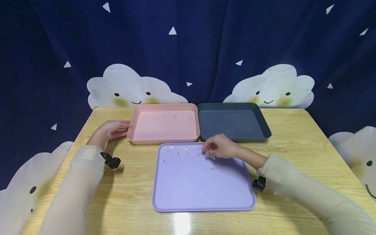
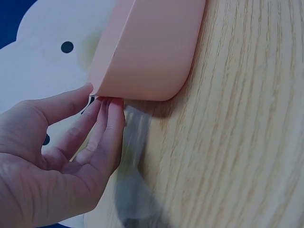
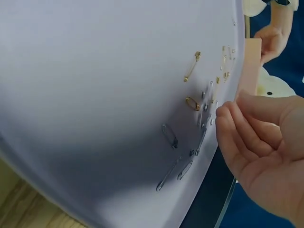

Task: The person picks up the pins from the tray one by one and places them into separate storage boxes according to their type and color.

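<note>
On the lilac tray (image 1: 199, 192) lie several small safety pins, some gold, some silver. My right hand (image 1: 221, 146) is over the tray's far part, thumb and fingertips brought close together at the pins. In the right wrist view a gold safety pin (image 3: 192, 103) and a silver safety pin (image 3: 169, 136) lie near those fingertips; I cannot tell whether a pin is between them. My left hand (image 1: 117, 128) touches the left side of the pink tray (image 1: 158, 142), thumb at the rim and extended fingers against the outer wall. One pin (image 1: 175, 117) lies inside the pink tray.
A dark grey tray (image 1: 229, 124) stands right beside the pink one, both behind the lilac tray on the wooden table (image 1: 129, 195). A dark blue curtain (image 1: 199, 49) with clouds hangs behind the table's far edge. Each sleeve has a small black camera at its cuff.
</note>
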`<act>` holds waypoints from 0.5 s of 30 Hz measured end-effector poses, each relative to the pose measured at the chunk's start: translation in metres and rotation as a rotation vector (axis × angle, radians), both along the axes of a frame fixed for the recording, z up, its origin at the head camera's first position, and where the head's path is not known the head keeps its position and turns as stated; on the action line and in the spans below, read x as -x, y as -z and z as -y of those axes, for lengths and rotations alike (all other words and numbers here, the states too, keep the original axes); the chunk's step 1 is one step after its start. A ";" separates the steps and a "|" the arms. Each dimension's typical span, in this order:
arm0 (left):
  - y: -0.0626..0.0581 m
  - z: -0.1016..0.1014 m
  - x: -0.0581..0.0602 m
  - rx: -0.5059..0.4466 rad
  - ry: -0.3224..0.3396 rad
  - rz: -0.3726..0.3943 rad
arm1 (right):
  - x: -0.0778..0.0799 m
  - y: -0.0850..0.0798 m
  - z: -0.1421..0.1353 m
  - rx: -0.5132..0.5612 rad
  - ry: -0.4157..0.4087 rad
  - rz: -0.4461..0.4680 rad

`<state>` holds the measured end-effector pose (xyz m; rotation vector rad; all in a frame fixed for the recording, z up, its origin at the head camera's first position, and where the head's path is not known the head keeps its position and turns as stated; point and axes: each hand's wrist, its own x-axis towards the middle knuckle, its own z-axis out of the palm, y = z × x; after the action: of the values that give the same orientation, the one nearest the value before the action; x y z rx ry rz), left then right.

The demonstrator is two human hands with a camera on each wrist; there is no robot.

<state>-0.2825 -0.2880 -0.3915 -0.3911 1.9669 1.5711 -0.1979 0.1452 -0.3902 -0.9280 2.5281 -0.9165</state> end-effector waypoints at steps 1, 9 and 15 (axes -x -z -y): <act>-0.001 0.000 0.000 0.002 0.002 -0.002 | 0.000 0.000 0.001 -0.007 -0.018 -0.024; -0.002 0.001 -0.001 -0.009 0.027 0.001 | -0.004 0.003 0.007 -0.095 -0.098 -0.153; 0.000 0.002 -0.001 -0.019 0.013 -0.007 | -0.005 0.005 0.013 -0.138 -0.103 -0.207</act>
<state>-0.2820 -0.2902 -0.3919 -0.3646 1.9549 1.5835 -0.1933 0.1327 -0.3947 -1.1496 2.6446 -0.6352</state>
